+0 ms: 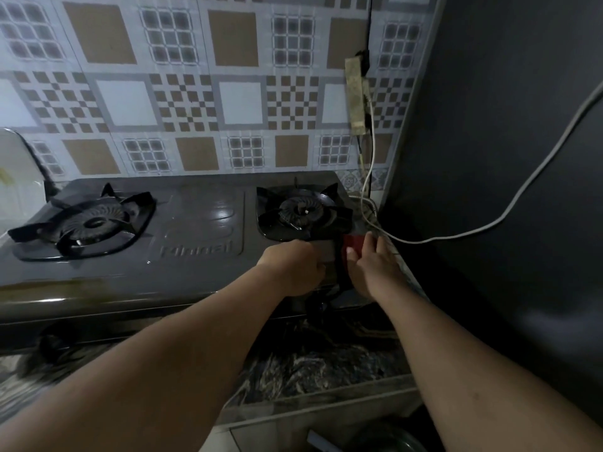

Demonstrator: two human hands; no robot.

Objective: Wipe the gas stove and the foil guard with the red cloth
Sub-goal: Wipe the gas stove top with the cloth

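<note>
On the dim gas stove [195, 230], both hands' [295, 269] [372, 269] grips hold a half-hidden red cloth [354, 243].

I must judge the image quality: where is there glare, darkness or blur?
Head view: glare on the gas stove top between the burners; right side and lower counter dark; wide-angle bending of wall tiles; forearms softly blurred; red cloth dim between both hands.

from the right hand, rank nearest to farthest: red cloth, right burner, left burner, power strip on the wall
Judged from the right hand in the head view:
1. red cloth, under its fingers at the stove's right front corner
2. right burner, just behind and left
3. power strip, up on the tiled wall
4. left burner, far left of the stove
</note>
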